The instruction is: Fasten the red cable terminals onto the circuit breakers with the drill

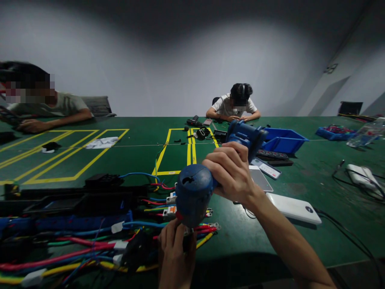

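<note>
My right hand [230, 172] is wrapped around the handle of a blue cordless drill [194, 188]. The drill's round rear end faces me and its nose points down; the battery end juts out beyond my fist. Just below the nose, my left hand [177, 251] has its fingers curled together around something dark, mostly hidden. Beside it runs a bundle of thick red, blue and yellow cables [99, 251] with white labels. Bare ring terminals [215, 226] stick out to the right of my left fingers. Small white-and-orange breakers [170, 212] with wires lie behind them.
A long black-and-blue electrical assembly [81, 204] fills the left front. On the right lie a white power bank [293, 208], a phone [266, 167] and a blue bin [284, 140]. Two people sit across the green table [300, 180], which has yellow tape outlines.
</note>
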Demonstrator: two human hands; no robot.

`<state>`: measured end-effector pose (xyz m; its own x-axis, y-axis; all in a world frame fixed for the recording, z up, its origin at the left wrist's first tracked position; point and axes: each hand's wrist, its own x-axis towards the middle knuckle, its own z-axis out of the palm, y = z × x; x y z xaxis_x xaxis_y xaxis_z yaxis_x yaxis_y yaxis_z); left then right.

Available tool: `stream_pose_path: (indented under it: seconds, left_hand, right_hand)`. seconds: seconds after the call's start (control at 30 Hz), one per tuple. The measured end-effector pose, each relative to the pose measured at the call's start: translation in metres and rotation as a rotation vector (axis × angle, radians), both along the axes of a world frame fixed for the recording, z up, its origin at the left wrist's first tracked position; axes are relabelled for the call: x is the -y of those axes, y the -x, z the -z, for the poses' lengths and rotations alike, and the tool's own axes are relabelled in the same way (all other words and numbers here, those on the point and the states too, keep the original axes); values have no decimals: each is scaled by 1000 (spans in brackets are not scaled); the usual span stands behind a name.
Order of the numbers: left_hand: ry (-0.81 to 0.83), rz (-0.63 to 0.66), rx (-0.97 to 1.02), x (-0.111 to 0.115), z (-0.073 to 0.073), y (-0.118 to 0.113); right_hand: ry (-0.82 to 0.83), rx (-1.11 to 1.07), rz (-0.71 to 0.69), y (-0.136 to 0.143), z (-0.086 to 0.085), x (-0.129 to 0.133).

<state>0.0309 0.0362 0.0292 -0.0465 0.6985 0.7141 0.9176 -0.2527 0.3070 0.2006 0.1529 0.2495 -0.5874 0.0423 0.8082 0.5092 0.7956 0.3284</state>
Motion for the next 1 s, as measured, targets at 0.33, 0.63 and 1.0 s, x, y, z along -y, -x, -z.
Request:
stream_pose_path:
  seconds: [0.33, 0.63, 1.0]
  left_hand:
    - [-7, -15, -31, 1, -2, 0]
    - [5, -22, 64, 1, -2, -5]
    - [50, -12, 131, 4, -8, -7]
  right_hand:
    - [29, -17, -20, 1, 0, -1]
    - [55, -13, -70, 0, 4, -10]
    - [57, -11, -69, -1, 3, -9]
